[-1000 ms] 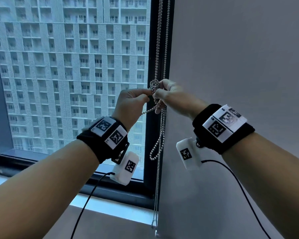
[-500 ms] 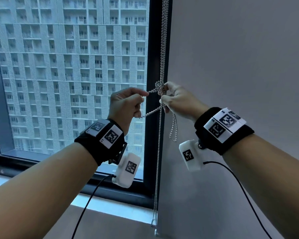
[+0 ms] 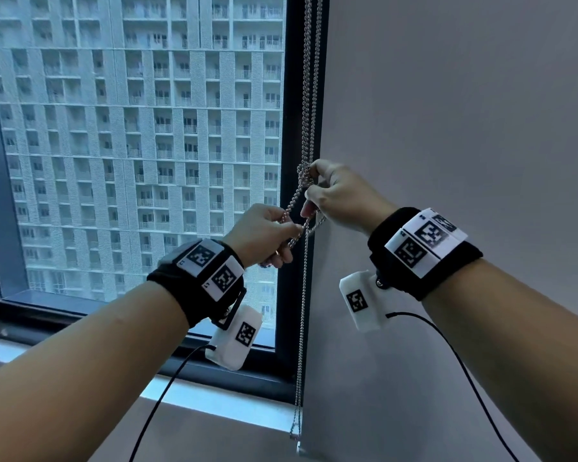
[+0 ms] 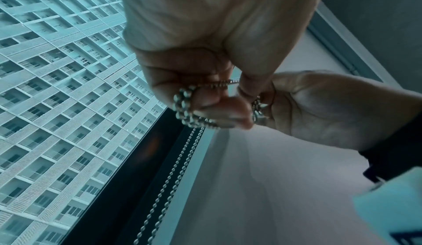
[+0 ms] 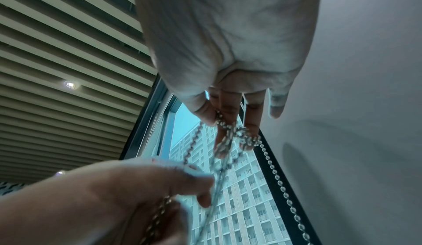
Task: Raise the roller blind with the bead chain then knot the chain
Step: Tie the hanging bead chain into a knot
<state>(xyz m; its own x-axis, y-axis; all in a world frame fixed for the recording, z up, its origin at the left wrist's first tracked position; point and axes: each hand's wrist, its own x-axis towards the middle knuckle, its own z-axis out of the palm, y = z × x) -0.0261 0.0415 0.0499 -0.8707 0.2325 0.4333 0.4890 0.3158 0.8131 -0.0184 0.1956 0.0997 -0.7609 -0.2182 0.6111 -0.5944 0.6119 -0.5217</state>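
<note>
Knotting step: left hand (image 3: 264, 233) pinching bead chain (image 3: 309, 95), right hand (image 3: 339, 195) pinching knot (image 3: 302, 176); next, cinching apart.

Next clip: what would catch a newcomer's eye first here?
Two hands meeting mid-frame by the dark window frame: the right hand pinches a bunched knot in the bead chain, while the left hand, slightly lower, holds strands running down from it. Behind the glass at left, a pale high-rise facade fills the view.
</note>
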